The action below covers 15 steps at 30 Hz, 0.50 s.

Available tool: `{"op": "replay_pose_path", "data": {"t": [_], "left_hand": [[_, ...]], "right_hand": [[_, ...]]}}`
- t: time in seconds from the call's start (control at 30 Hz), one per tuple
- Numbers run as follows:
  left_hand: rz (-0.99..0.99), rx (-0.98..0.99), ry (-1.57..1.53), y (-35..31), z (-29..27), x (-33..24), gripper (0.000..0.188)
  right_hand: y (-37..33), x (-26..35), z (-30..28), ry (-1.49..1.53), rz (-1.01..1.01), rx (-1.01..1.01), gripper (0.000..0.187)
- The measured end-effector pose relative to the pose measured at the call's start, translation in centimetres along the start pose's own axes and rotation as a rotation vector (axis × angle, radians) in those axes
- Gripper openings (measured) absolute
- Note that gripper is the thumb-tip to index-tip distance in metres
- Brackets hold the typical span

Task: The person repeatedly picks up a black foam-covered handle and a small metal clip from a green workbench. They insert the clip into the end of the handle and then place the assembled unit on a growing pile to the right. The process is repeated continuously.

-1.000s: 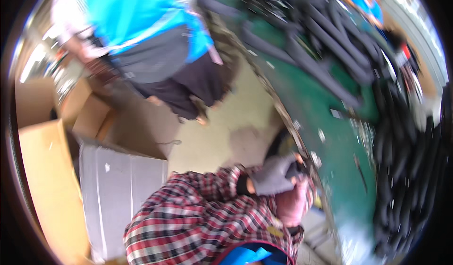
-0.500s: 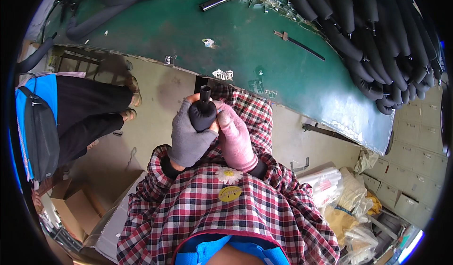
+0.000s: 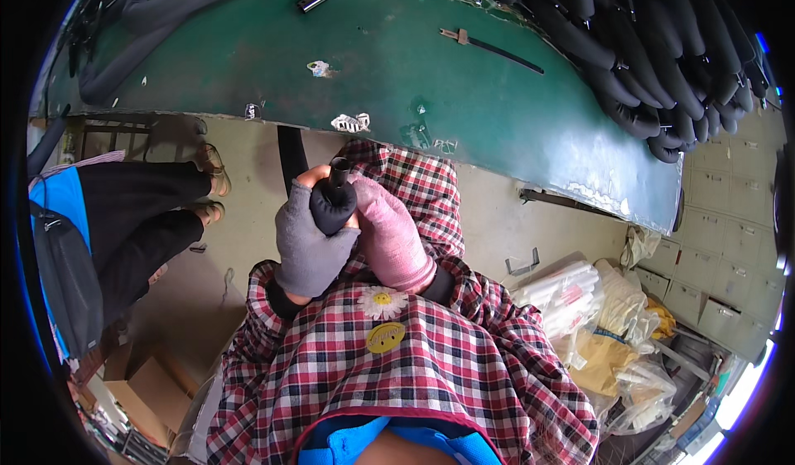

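Note:
Close in front of my checked smock, both hands hold a black foam-covered tube [image 3: 330, 208]. Its bare, hollow black end points up from the bunched foam. My left hand [image 3: 308, 245], in a grey fingerless glove, is closed around the foam on the left side. In a pink glove, my right hand [image 3: 393, 237] is closed against the right side, its fingers partly hidden behind the foam. A black length [image 3: 291, 157] shows behind my left hand, reaching up to the table edge; whether it belongs to the held tube I cannot tell.
A green table [image 3: 248, 76] lies ahead, with a pile of black foam-covered tubes [image 3: 638, 59] at right and a thin black strip [image 3: 505, 53] nearer. To the left stands a person in dark trousers [image 3: 141, 192]. Plastic bags [image 3: 613, 349] and a cardboard box [image 3: 153, 390] flank me.
The view has shifted, so the table and my hands sit differently in it. My right fingers have moved up towards the tube's bare end. A black length now shows behind my left hand.

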<state>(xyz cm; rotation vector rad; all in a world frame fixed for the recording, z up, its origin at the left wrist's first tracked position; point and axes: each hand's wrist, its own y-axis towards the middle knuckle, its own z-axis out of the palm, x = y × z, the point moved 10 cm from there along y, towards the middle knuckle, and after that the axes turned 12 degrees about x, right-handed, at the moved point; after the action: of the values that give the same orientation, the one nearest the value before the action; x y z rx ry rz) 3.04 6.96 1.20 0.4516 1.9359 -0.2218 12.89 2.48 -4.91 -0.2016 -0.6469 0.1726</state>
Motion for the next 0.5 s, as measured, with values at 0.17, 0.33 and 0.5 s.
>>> {"op": "replay_pose_path", "data": {"t": [0.17, 0.33, 0.5], "left_hand": [[-0.022, 0.000, -0.059, -0.4, 1.1, 0.7, 0.055], [-0.025, 0.063, -0.198, -0.5, 0.5, 0.8, 0.055], [0.048, 0.143, -0.117, -1.0, 1.1, -0.3, 0.049]], "right_hand": [[-0.5, 1.4, -1.0, -0.198, -0.065, -0.048, 0.046], [-0.7, 5.8, -2.4, -0.135, -0.315, -0.047, 0.042], [1.5, 9.1, 1.5, -0.222, -0.270, 0.215, 0.047]]}}
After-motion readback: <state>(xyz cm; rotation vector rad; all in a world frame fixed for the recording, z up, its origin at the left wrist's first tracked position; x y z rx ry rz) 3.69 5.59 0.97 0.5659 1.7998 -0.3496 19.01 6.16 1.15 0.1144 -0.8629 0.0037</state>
